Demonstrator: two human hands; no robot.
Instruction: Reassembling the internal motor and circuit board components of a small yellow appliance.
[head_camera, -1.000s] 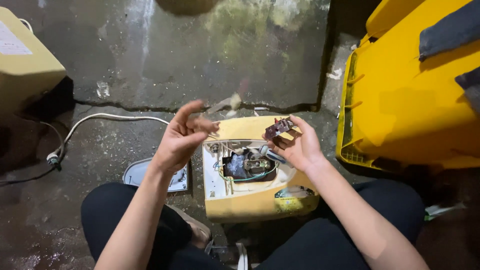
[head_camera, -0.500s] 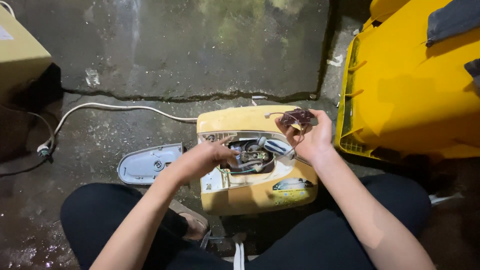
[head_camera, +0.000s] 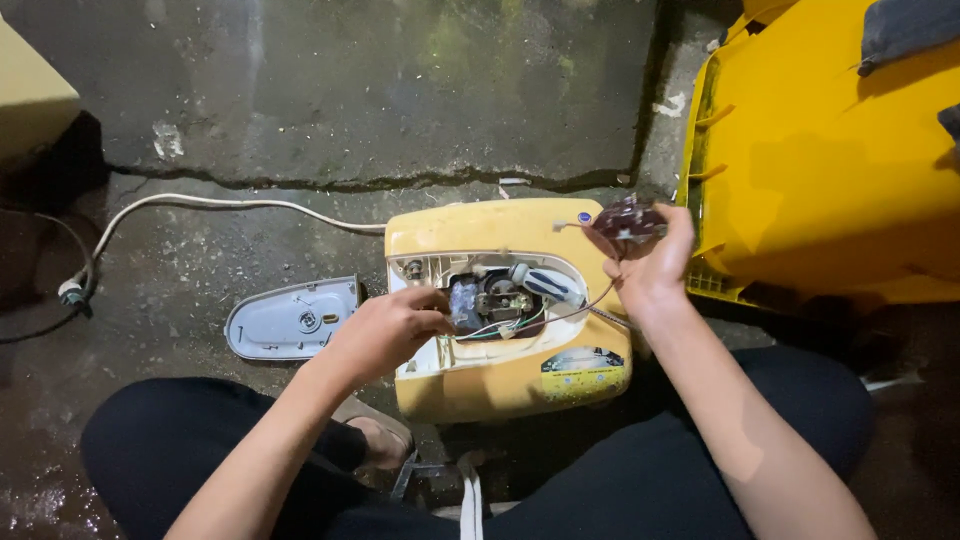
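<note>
A yellow appliance (head_camera: 500, 375) lies on the concrete floor between my knees, its side cover off and its wiring and motor exposed. A screwdriver (head_camera: 545, 283) with a dark handle rests inside the opening. My left hand (head_camera: 385, 332) grips the left edge of the opening, fingers reaching in toward the wires. My right hand (head_camera: 652, 262) is raised at the appliance's upper right corner, holding a small dark red part (head_camera: 627, 219) still joined to the inside by thin wires.
The removed grey cover (head_camera: 290, 319) lies left of the appliance. A white power cord (head_camera: 200, 205) runs off to the left across the wet floor. A large yellow plastic bin (head_camera: 830, 170) stands close on the right. A beige box (head_camera: 30, 100) sits at the far left.
My left hand came down from in front of me to the left edge of the opening. My right hand moved the dark red part to the upper right corner.
</note>
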